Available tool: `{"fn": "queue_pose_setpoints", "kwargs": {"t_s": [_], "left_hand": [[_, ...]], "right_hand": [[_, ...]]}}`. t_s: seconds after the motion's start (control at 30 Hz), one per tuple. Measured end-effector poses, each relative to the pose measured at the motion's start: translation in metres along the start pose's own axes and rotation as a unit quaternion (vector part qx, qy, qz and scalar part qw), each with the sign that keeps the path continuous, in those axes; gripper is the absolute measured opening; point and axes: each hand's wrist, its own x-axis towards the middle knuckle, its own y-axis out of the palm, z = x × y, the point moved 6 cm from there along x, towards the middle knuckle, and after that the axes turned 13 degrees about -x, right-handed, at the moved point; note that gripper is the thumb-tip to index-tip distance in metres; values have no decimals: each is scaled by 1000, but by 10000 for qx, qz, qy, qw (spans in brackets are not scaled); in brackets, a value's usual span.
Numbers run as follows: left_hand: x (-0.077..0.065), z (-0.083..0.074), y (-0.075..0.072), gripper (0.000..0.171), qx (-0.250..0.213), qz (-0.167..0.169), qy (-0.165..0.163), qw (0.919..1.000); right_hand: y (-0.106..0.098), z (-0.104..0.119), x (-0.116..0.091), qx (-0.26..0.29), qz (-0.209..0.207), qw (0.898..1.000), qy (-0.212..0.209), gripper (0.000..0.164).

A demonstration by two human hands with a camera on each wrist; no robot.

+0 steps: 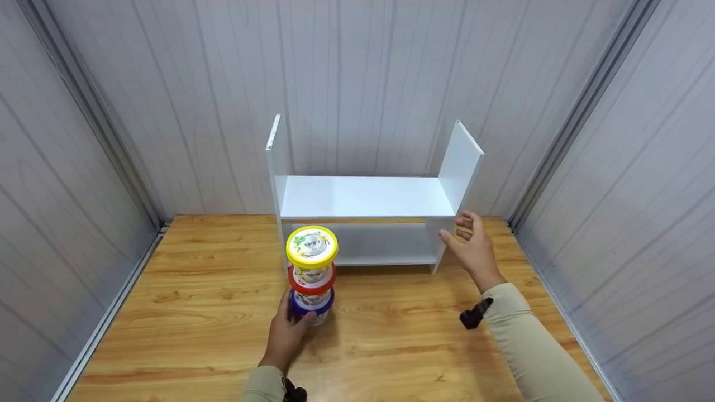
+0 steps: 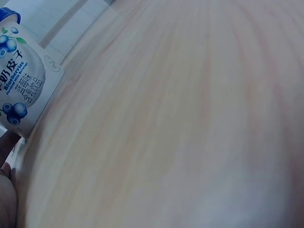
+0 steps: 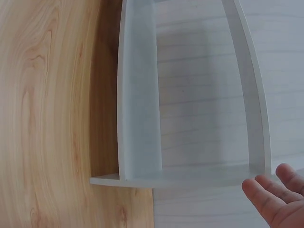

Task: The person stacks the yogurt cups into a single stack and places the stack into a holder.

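Observation:
A stack of three tubs stands in front of the white shelf unit (image 1: 367,196), at its left end. On top is a yellow-lidded tub (image 1: 311,246), under it a red-lidded tub (image 1: 313,287), and lowest a blue-lidded tub (image 1: 316,306). Thumb and fingers of my left hand (image 1: 285,338) grip this lowest tub from the near left side. Blueberry pictures show on its white wall (image 2: 29,78) in the left wrist view. My right hand (image 1: 475,251) holds nothing, its fingers spread beside the shelf's right side panel. Fingertips (image 3: 251,186) show close to that panel in the right wrist view.
The shelf unit has two boards between upright side panels, open at the top. It stands on a wood-grain table (image 1: 190,312) near the back wall (image 1: 363,84). Pale panel walls (image 1: 631,212) close in both sides. A black wrist device (image 1: 476,314) sits at the right cuff.

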Motion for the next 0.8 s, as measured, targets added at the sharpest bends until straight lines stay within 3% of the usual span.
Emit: {"fn": "queue_pose_setpoints", "kwargs": {"t_s": [0.53,0.8], "left_hand": [[1,2,-3,100,-52,-117,-232,9996],[1,4,-3,103,26,-142,-130,9998]], "right_hand": [[2,-17,18,-93,72,9992,378,95],[6,-20,28,-18,208,9997,127,96]]}}
